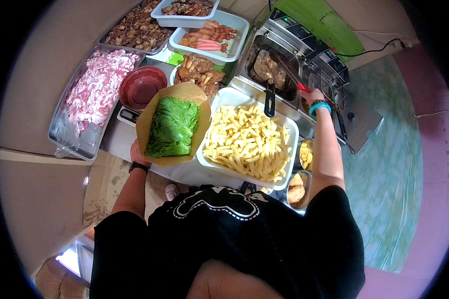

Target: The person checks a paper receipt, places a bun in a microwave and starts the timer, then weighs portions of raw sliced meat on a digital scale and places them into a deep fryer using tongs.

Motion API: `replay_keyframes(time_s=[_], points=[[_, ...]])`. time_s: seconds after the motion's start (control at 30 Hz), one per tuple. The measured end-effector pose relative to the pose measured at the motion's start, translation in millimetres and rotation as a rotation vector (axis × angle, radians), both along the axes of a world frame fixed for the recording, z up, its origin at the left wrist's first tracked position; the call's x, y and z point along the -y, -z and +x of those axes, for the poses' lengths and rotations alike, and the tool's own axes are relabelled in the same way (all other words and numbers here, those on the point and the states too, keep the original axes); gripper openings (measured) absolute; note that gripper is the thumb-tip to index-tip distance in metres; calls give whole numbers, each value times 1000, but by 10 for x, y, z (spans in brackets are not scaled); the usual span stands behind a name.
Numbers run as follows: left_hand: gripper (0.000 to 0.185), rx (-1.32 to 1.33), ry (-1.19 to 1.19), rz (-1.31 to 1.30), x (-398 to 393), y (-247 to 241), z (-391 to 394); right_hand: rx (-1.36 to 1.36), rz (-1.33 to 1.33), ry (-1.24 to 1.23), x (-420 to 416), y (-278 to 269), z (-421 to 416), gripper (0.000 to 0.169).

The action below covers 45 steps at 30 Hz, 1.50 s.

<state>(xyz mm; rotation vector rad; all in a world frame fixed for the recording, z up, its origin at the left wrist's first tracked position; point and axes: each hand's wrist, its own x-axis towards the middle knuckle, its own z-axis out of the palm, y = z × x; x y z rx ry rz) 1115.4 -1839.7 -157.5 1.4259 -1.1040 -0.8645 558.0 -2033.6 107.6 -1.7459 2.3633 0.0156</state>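
My left hand (137, 152) holds a brown paper food box (143, 129) by its lower left side; the fingers behind it are hidden. Green lettuce leaves (174, 127) line the inside of the box. My right hand (311, 96) grips metal tongs by a red part (303, 88) above the right side of the fryer. The tongs reach up and left over the fryer basket (270, 69), where browned food lies. That basket's black handle (269, 104) points down over a white tray (292, 149) heaped with pale French fries (250, 142). The tongs' tips are hard to make out.
A tray of sliced raw meat (99, 84), a dark red bowl (142, 88) and a plate of browned meat (198, 73) stand left and ahead. Behind are a tray of sausages (213, 37) and a tray of cooked meat pieces (134, 30). Metal containers of fried food (296, 192) stand lower right.
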Motion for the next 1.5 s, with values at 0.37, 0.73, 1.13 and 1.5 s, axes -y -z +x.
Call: replay_keyframes(time_s=[0.37, 0.73, 1.13, 1.5], points=[[23, -190, -23, 44, -51, 107, 89, -11, -51, -176, 128, 368, 378, 38], [24, 62, 7, -16, -31, 34, 49, -45, -167, -65, -523, -159, 100, 47], [26, 176, -5, -45, -12, 275, 131, -122, -117, -11, -844, 36, 69, 47], [28, 207, 23, -31, -14, 237, 137, -70, -340, 96, -943, -104, 175, 49]])
